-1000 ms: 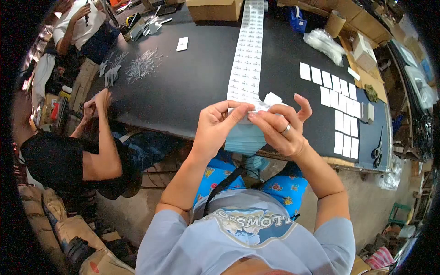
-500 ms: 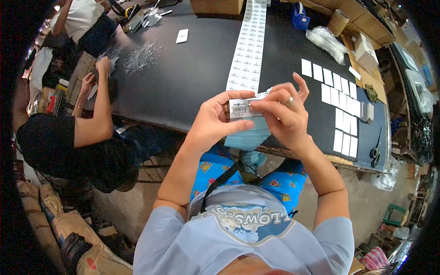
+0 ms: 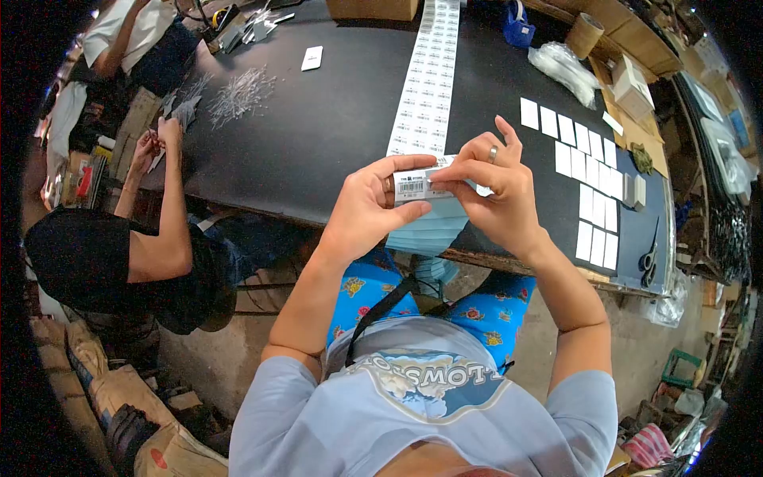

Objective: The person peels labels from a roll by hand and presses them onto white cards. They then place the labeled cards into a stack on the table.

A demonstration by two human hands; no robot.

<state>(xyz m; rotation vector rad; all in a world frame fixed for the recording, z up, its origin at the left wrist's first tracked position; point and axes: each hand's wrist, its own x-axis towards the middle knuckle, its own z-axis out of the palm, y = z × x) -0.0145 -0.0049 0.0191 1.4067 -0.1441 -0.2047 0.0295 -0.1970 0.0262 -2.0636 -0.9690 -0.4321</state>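
My left hand is closed on a barcode label strip, fingers behind it and thumb along its lower edge. At the right end of the printed label, my right hand pinches with thumb and index finger, its other fingers raised. Whether the label's end is lifted there is hard to see. Pale blue backing paper hangs in folds below my hands, over the table's front edge. Beyond them, a long printed label strip runs away across the black table.
Rows of white cards lie at the right, near black scissors. A blue tape dispenser and clear plastic bag sit further back. At left, a co-worker's hands work beside a pile of thin fasteners.
My hands stay at the label with only a slight shift, and the right-hand fingers have tilted a little left. The co-worker's hands have come together.
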